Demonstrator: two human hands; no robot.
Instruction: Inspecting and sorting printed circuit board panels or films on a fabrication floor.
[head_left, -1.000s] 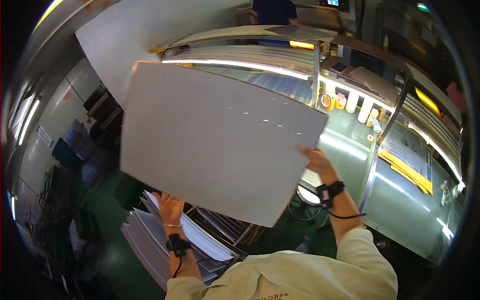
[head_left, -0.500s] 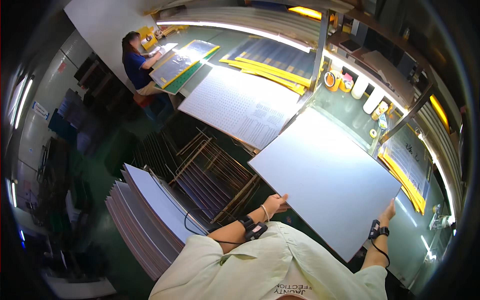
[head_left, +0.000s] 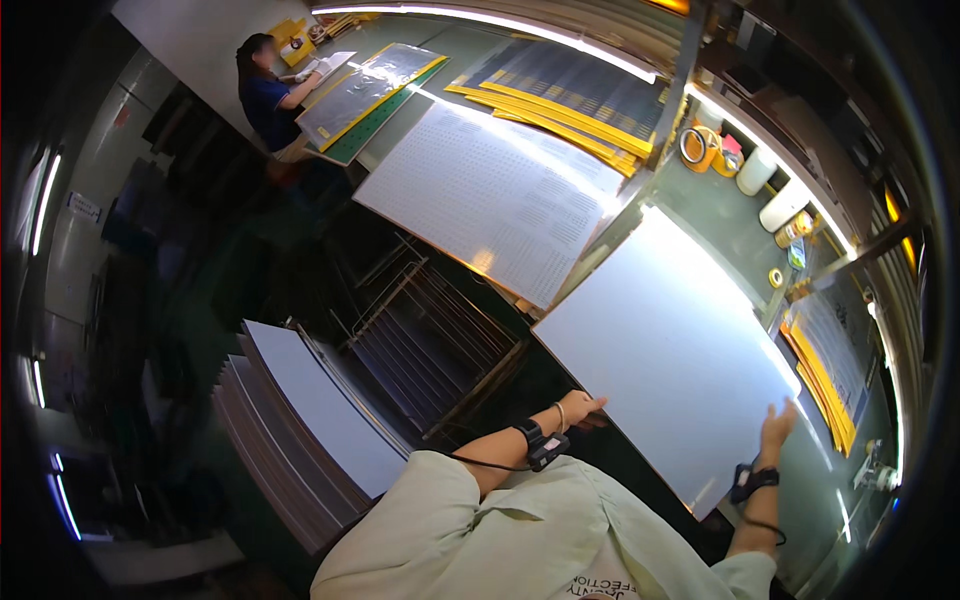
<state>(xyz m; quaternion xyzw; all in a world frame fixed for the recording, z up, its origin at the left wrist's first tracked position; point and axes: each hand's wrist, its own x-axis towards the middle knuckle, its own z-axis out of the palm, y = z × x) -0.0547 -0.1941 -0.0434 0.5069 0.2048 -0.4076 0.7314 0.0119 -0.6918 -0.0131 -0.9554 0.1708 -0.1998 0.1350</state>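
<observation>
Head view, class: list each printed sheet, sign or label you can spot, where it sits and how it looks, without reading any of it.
Printed sheet: bench centre, large white rectangle, rows of fine grey marks.
Wall sign: far left wall, small pale rectangle, tilted.
Yellow-edged sheet: top, before a seated person, glossy grey.
Paper on yellow boards: right, pale page, dark marks.

blue-white wall sign (head_left: 83,207), far left

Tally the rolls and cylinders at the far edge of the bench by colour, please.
Orange tape rolls: 2
White cylinders: 2
Small yellow tape roll: 1
Brown-and-yellow container: 1
Total: 6
</observation>
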